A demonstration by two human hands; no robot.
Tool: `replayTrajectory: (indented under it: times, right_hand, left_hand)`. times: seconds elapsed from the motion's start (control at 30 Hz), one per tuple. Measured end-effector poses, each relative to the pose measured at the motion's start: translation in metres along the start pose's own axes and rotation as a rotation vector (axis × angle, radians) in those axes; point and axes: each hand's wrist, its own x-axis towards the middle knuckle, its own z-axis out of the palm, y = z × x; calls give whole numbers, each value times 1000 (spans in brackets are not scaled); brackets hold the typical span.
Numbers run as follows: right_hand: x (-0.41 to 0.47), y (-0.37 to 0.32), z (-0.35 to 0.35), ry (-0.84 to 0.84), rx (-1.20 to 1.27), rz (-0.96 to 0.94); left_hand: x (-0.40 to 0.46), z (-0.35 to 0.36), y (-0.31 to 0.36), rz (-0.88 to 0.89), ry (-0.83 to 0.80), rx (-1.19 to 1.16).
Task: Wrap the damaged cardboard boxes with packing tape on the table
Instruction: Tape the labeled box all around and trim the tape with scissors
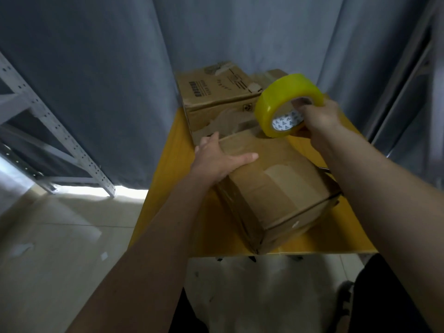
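We see a yellow table [168,188] before grey curtains [96,68]. Near box [276,188], torn and creased, lies mid-table. Left hand [216,159] rests flat on it; right hand [322,121] grips the tape [283,97] above it.

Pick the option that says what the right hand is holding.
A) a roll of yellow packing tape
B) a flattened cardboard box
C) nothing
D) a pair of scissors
A: the right hand grips the yellow tape roll through its core, raised above the near cardboard box, which the left hand steadies.
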Motion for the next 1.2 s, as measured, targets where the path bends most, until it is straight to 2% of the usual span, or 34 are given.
replayTrajectory:
  times: [0.13, 0.23, 0.37, 0.57, 0.7, 0.8, 0.87, 1.07, 1.2]
  right_hand:
    - [4, 1, 2, 12, 7, -3]
    - [5, 1, 1, 22, -77, -31]
    - [16, 1, -20, 171, -182, -128]
    - [22, 33, -33, 181, -191, 65]
    - [27, 42, -30, 96, -58, 226]
    - [19, 52, -32, -1, 175, 442]
    - [13, 60, -29, -87, 286, 481]
    - [12, 72, -22, -245, 164, 473]
    - [10, 56, -15, -272, 127, 484]
  left_hand:
    - [-1, 0, 1, -7, -8, -14]
    - [-1, -1, 1, -7, -12, -14]
    - [-1, -1, 2, -28, -12, -5]
    - [-3, 0, 5, -34, -10, -62]
    - [-6, 0, 5, -49, -11, -107]
    - [-7, 1, 4, -108, -49, -259]
    - [-7, 4, 1, -179, -57, -357]
    - [-15, 7, -2, -353, -149, -566]
    - [-20, 3, -8, -326, -174, -635]
